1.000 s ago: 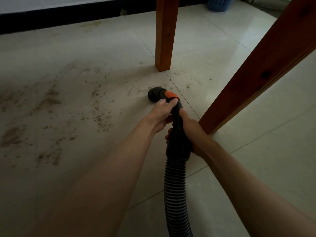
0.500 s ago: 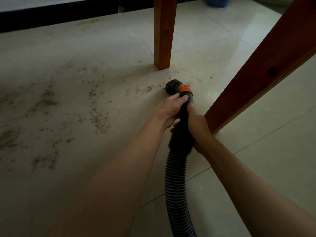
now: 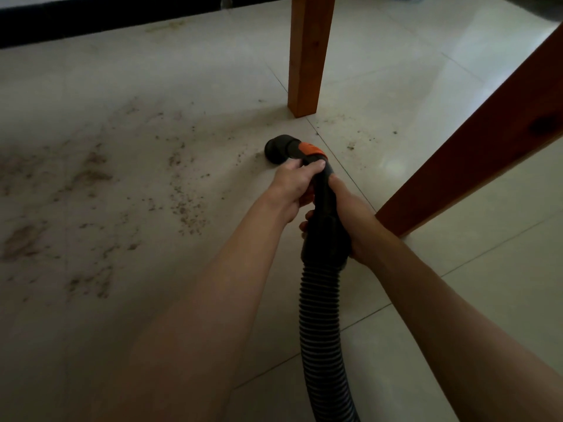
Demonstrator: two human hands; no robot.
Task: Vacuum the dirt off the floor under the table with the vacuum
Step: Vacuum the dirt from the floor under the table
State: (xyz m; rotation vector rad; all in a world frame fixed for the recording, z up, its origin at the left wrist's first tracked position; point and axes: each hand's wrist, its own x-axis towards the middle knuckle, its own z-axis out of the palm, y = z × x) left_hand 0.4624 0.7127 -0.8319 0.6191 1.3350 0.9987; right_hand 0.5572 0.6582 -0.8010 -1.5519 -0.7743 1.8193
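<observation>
Pale floor tiles (image 3: 396, 71) fill the room, with a dark skirting strip (image 3: 91, 22) along the far wall. On the left side, brown dirt (image 3: 91, 175) lies in smears and small crumbs, well apart from the person's fingers; a thinner trail of crumbs (image 3: 185, 208) lies nearer, just to the left of the left hand.

The left hand (image 3: 294, 184) grips the black vacuum pipe (image 3: 324, 208) near its front end, the fingers curled round it just behind an orange band (image 3: 310, 149). Beyond these fingertips the round black nozzle (image 3: 278, 149) meets the floor and points to the left, toward the crumbs. The right hand (image 3: 355, 220) holds the same pipe lower down from the right side, the thumb lying along it; its other fingers wrap under the pipe and are mostly hidden. Below both hands a ribbed black hose (image 3: 321, 330) runs down out of view.

Past the nozzle stands a wooden table leg (image 3: 307, 56), upright. Right of the right hand, a second wooden leg (image 3: 475, 141) slants across, its foot near the wrist.
</observation>
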